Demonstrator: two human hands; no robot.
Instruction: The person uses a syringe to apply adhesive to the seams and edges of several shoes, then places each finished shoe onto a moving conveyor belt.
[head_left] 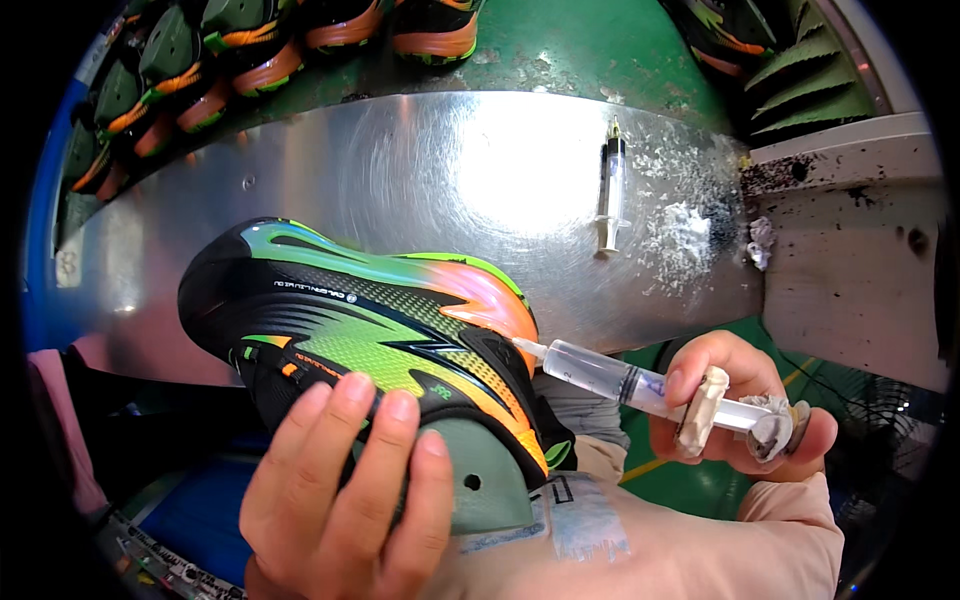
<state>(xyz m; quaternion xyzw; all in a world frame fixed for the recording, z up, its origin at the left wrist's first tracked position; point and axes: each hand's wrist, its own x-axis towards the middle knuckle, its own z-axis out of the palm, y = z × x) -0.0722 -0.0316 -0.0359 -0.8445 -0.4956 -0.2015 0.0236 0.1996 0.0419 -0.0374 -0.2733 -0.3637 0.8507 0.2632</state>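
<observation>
A black sneaker [390, 330] with green, yellow and orange patterning lies tilted on its side, sole edge away from me, a grey-green shoe last [485, 480] filling its opening. My left hand [345, 480] grips it at the collar and tongue, fingertips on the upper and the thumb out of sight. In my right hand [735, 410] is a clear syringe [600, 375], its flange and plunger end wrapped in pale material. The syringe tip meets or nearly meets the sneaker near the heel, where upper and sole join; contact is hard to tell.
A second syringe [612, 185], with dark contents, rests on the shiny metal tabletop [400, 150]. White residue [685, 235] is smeared beside it. Several similar shoes [265, 45] on lasts stand at the back left, another shoe [720, 35] at the back right. A beige metal housing [850, 220] borders the right.
</observation>
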